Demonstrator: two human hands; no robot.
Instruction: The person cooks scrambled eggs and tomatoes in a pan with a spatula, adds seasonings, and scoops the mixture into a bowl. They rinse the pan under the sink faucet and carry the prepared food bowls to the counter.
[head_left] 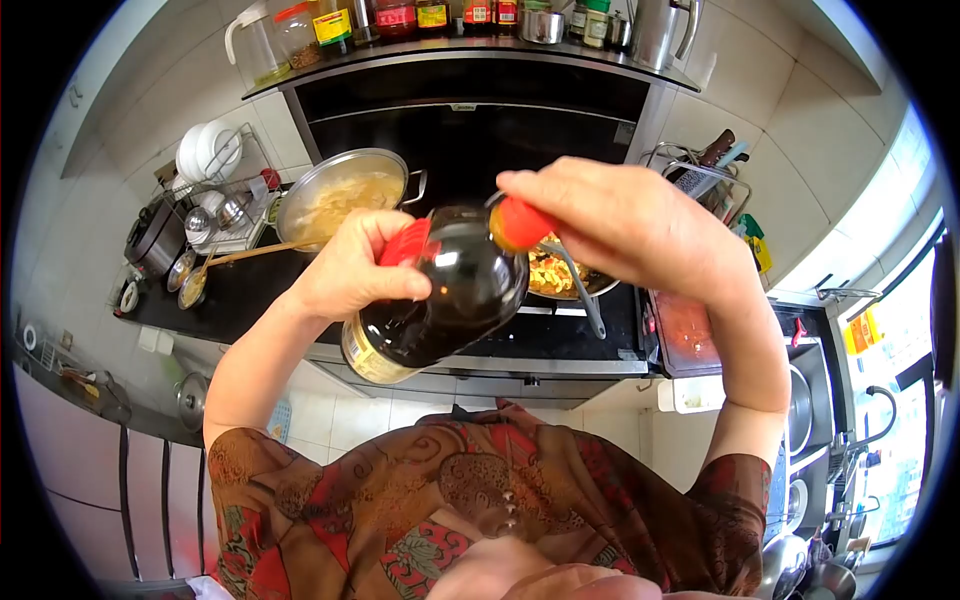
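Note:
A large dark bottle (470,290) with a red handle and a yellowish label is held tilted in front of me, its top toward the upper right. My left hand (345,265) is wrapped round the red handle. At the bottle's top, my right hand (625,215) has its fingers on the red cap (520,223). Whether the cap is loose from the neck cannot be made out. Behind the bottle, a pan (603,285) of chopped yellow and red food is partly hidden, with a grey-handled utensil (585,295) resting in it.
A steaming pot (385,165) of pale liquid stands at the back left, a wooden-handled ladle (255,252) beside it. A dish rack (235,225) is further left. Right of the stove lies a reddish board (690,330); knives (715,150) stand behind. Jars line the shelf (470,45) above.

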